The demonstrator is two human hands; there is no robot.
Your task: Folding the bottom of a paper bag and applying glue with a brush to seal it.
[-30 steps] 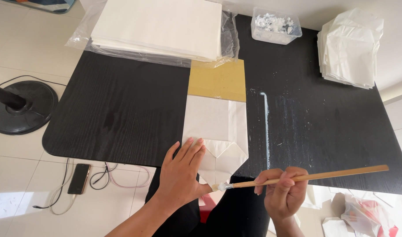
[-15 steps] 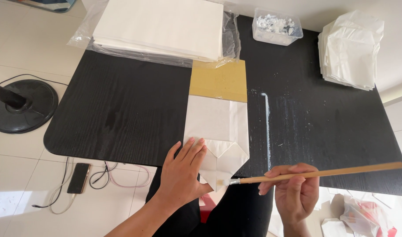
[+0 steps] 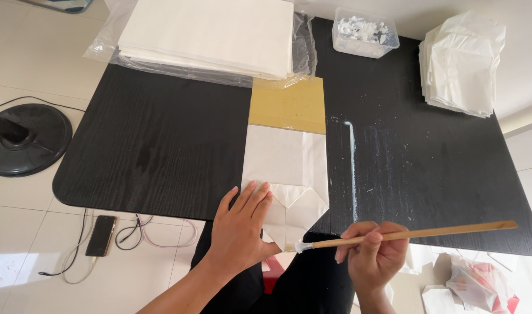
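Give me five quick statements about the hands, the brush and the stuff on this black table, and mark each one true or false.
1. The right hand holds a wooden brush. True.
2. The left hand lies flat on the folded paper. True.
3. The brush tip points toward the table's far edge. False: it points left, at the paper's near corner by the left hand.
4. The clear tub stands on the near left of the table. False: it stands at the far edge, right of the big paper stack.
5. A phone lies on the table. False: it lies on the floor, with cables.
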